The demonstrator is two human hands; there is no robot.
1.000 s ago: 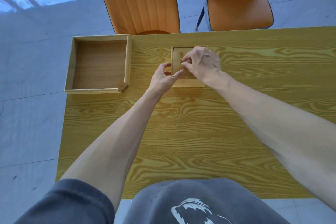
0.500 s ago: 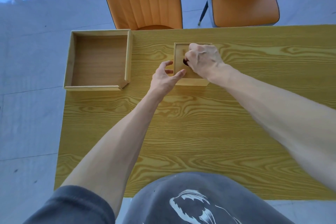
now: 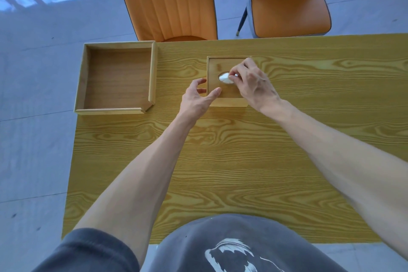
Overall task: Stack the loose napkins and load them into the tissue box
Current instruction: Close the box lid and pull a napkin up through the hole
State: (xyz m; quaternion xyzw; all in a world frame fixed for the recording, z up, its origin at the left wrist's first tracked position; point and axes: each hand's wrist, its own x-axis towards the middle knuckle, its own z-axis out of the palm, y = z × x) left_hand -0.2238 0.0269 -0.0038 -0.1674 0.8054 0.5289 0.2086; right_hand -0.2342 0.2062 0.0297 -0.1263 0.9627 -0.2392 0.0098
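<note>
White napkin (image 3: 225, 77) is now showing through the tissue box (image 3: 225, 95) opening, its oval running left-right; right hand (image 3: 251, 83) is pinching it, left hand (image 3: 196, 100) is bracing the box's left edge, fingers spread.

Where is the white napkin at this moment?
The white napkin sticks out of the oval opening on the tissue box, pinched by the right hand.

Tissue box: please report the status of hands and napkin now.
Left hand open, steadying tissue box corner. Right hand pinching white napkin at the lid's oval slot. Nothing in the way.
</note>
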